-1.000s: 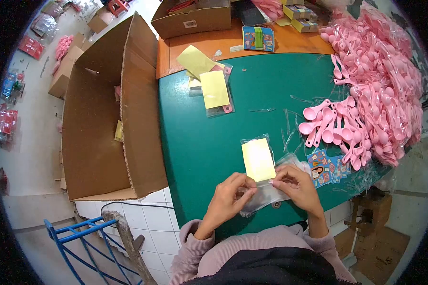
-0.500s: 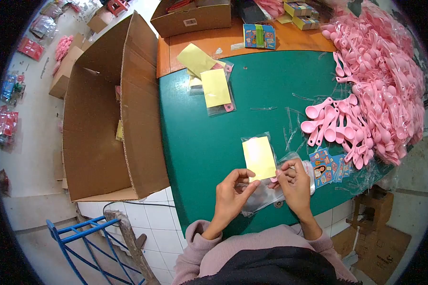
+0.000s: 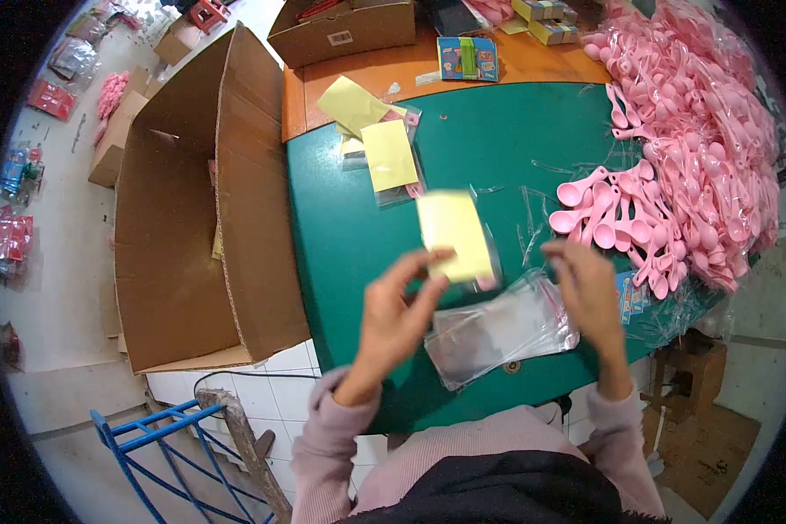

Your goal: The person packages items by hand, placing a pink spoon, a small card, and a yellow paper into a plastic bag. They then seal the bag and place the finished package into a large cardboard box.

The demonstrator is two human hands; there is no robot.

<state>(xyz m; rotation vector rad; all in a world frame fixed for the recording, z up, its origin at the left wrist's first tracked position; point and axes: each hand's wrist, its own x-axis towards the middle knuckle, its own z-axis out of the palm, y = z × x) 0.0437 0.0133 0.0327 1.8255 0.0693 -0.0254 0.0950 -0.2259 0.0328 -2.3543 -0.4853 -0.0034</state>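
Observation:
My left hand [image 3: 397, 306] pinches the lower left corner of a clear plastic packet holding a yellow card [image 3: 456, 234], raised a little off the green table. A pink end, likely a spoon's, shows at the packet's lower right. My right hand [image 3: 587, 284] is apart from it, above the right end of a stack of clear plastic bags [image 3: 502, 332]; its fingers are bent and blurred, and I see nothing in them. Loose pink measuring spoons [image 3: 616, 210] lie beyond that hand. Blue printed cards [image 3: 630, 295] show partly behind it.
Filled packets with yellow cards [image 3: 389, 155] lie at the back left of the green table [image 3: 349, 262]. A large open cardboard box [image 3: 262, 218] stands at left. Bagged pink spoons [image 3: 707, 166] are heaped at right. A banded card stack [image 3: 467, 59] sits at the back.
My left hand has lifted the packet and carried it up and left. My right hand has let go of it and moved right, uncovering the clear bags and covering part of the blue cards.

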